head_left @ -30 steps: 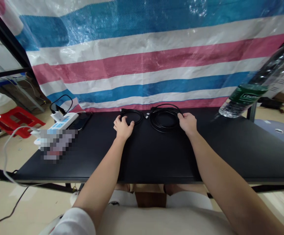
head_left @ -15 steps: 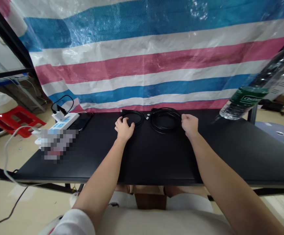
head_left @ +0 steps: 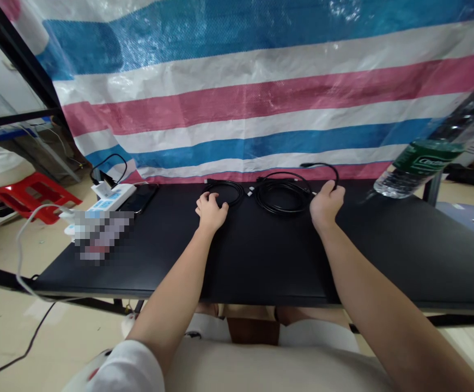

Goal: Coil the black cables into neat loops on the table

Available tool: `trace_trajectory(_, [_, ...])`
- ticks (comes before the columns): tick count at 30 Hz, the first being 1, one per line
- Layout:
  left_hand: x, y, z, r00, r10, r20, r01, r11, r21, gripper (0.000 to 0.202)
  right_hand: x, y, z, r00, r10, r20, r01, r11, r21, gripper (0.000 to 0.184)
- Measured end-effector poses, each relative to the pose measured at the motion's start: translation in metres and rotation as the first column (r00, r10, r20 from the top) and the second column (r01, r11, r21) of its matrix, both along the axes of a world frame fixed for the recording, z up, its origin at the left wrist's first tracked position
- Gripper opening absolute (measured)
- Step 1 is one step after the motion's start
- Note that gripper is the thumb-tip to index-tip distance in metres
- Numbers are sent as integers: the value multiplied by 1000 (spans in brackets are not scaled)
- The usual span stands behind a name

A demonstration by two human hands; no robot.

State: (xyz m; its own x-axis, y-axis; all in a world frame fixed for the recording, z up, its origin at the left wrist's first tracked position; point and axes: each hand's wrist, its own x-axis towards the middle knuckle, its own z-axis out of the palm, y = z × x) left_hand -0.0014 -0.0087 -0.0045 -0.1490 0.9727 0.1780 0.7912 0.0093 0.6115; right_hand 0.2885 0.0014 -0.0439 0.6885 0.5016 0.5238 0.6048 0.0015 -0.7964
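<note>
Two coiled black cables lie on the black tabletop (head_left: 257, 261). My left hand (head_left: 212, 212) rests at the near left side of the smaller coil (head_left: 242, 191), fingers spread and curved. Whether its fingertips touch the cable I cannot tell. My right hand (head_left: 327, 204) is closed on the free end of the larger cable (head_left: 280, 210), just right of that coil. From this fist a short length arcs up and left, its dark plug (head_left: 307, 165) in front of the striped sheet. Small white pieces (head_left: 250, 191) show between the two coils.
A striped plastic sheet (head_left: 220, 120) hangs behind the table. At the left are a white power strip (head_left: 116, 197), a phone (head_left: 143, 200) and a blurred-out item (head_left: 104, 237). A water bottle (head_left: 417, 163) leans at the right. A red stool (head_left: 35, 198) stands beyond, with a person partly visible.
My right hand has turned and lifted the larger cable's end, so its plug now sticks up. A loop of that coil has risen. My left hand has stayed by the smaller coil.
</note>
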Motion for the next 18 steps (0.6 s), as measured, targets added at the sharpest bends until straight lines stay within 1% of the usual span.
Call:
trace_trajectory(1, [0, 1, -1, 1000, -2, 8, 2, 1000, 7, 35, -7, -3, 5, 995, -86, -44, 89, 994, 63, 37])
trace_trajectory(2, [-1, 2, -3, 1000, -5, 19, 5, 1000, 18, 35, -14, -7, 10, 992, -110, -54, 116, 985, 124, 36])
trace_trajectory(3, [-2, 3, -5, 999, -12, 36, 10, 999, 35, 35, -21, -11, 14, 995, -92, -42, 99, 978, 185, 37])
trace_trajectory(5, [-3, 5, -9, 995, -46, 83, 39, 995, 87, 37, -30, -17, 21, 1000, -5, 30, -3, 963, 269, 39])
trace_trajectory(7, [-5, 7, -13, 983, -128, 132, 104, 980, 171, 45, -34, -21, 24, 988, 85, 128, -120, 947, 297, 41])
trace_trajectory(9, [-5, 6, -16, 954, -254, 159, 202, 937, 286, 57, -36, -25, 26, 961, 158, 227, -222, 930, 292, 42])
trace_trajectory(11, [-2, 3, -16, 909, -387, 155, 301, 867, 397, 67, -39, -26, 27, 916, 235, 324, -329, 904, 274, 42])
trace_trajectory(13, [3, -2, -14, 846, -513, 146, 400, 791, 463, 69, -45, -27, 28, 862, 307, 404, -427, 870, 248, 41])
trace_trajectory(15, [11, -8, -12, 762, -626, 167, 506, 736, 450, 59, -53, -28, 29, 820, 351, 451, -482, 849, 215, 40])
trace_trajectory(16, [15, -11, -11, 718, -668, 198, 556, 720, 415, 50, -56, -28, 29, 811, 362, 460, -493, 846, 204, 39])
trace_trajectory(17, [19, -13, -11, 684, -688, 242, 591, 717, 369, 42, -60, -28, 29, 809, 367, 458, -497, 844, 200, 39])
trace_trajectory(18, [23, -14, -10, 666, -684, 298, 604, 729, 323, 39, -62, -28, 29, 814, 371, 447, -496, 844, 203, 39])
